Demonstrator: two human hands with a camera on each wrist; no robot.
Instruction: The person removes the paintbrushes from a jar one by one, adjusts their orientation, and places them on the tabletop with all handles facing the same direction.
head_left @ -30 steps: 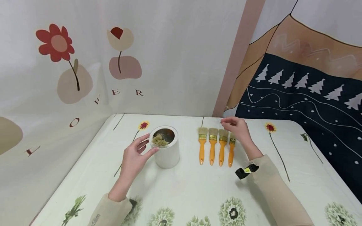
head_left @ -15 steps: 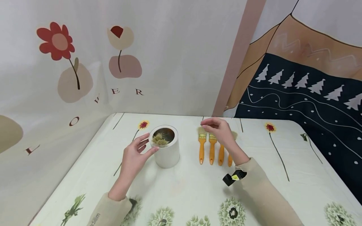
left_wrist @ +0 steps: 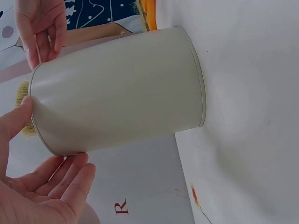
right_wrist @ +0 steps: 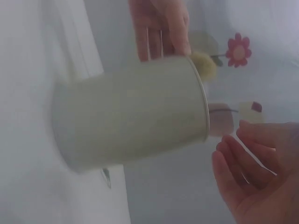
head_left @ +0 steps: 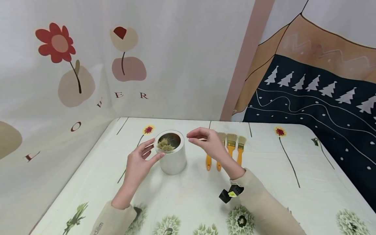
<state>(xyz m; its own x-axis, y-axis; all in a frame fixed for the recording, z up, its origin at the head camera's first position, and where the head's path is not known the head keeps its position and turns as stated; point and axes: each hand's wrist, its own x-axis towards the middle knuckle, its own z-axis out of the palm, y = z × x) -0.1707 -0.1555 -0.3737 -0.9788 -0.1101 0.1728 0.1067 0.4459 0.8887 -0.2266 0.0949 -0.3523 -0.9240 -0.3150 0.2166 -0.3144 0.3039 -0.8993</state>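
A white cylindrical canister [head_left: 173, 162] stands upright on the table, left of the middle. Tan bristles [head_left: 165, 145] show inside its mouth, and in both wrist views they poke just past the rim. My left hand [head_left: 140, 164] holds the canister near its top from the left, thumb [left_wrist: 21, 116] at the rim and fingertips against the wall. On the canister's other side is my right hand [head_left: 209, 143], its fingers loosely bent and nothing between them. Several paintbrushes [head_left: 231, 141] with orange handles lie in a row beneath the right hand and forearm, partly covered by them.
The table [head_left: 188, 202] wears a white cloth printed with flowers. Behind it hangs a pale curtain [head_left: 182, 65] with flower prints, and a dark blue tree-patterned cloth [head_left: 317, 98] hangs at the right. A black wrist device [head_left: 230, 193] sits at the right cuff.
My right hand has moved left from above the rightmost brushes, passing over the row, to beside the canister. The left hand and the canister have stayed in place.
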